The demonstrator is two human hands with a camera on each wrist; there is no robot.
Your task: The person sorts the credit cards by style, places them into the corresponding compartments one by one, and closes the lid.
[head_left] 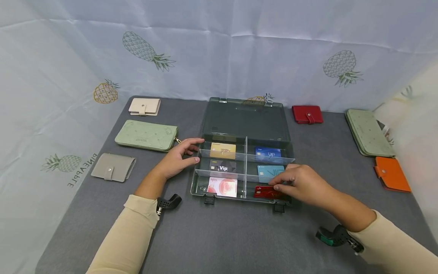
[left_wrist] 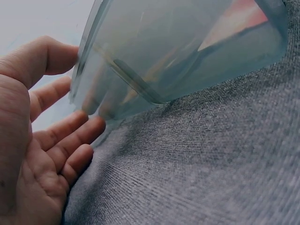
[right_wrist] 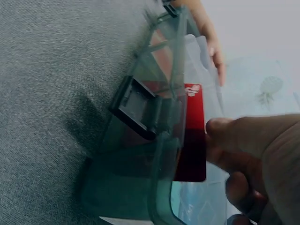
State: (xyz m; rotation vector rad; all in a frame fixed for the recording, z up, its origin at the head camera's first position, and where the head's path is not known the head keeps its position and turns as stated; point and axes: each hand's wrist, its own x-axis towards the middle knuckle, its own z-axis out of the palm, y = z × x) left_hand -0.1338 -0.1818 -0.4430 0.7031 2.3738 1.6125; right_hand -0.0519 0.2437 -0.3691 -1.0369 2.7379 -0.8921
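A dark green see-through organizer box lies with its lid folded back, its tray split into several compartments. My right hand pinches a red card at the front right compartment. In the right wrist view, thumb and fingers meet at the edge of that red card, which stands up by the box's front wall. My left hand rests against the box's left side, thumb and fingertips at the rim, fingers loosely extended. Other compartments hold a gold card, black VIP card, pink card, blue card and teal card.
On the left of the grey table lie a cream wallet, a long green wallet and a grey wallet. To the right are a red wallet, another green wallet and an orange wallet.
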